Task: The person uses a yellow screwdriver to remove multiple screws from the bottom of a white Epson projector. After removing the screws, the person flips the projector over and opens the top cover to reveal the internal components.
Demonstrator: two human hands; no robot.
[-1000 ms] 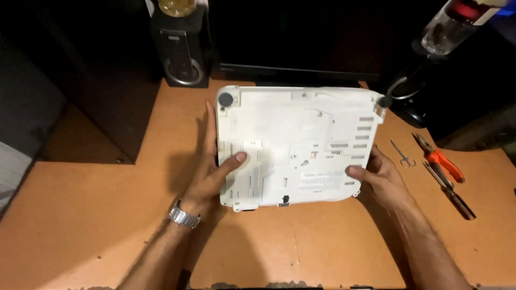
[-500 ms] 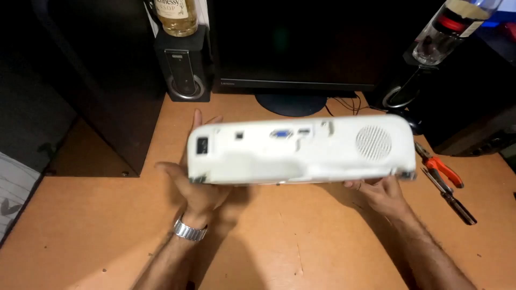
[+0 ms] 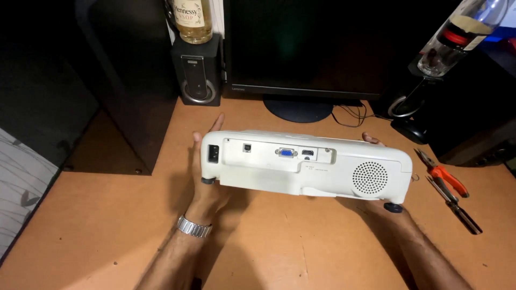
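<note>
The desk (image 3: 107, 225) carries a monitor (image 3: 306, 48), a speaker (image 3: 198, 72) topped by a bottle (image 3: 196, 20), and pliers (image 3: 443, 174) beside a screwdriver (image 3: 456, 207).

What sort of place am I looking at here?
Likely a home desk used as a repair bench: a monitor and speaker at the back, pliers on the wooden desk, a white projector in both hands.
</note>
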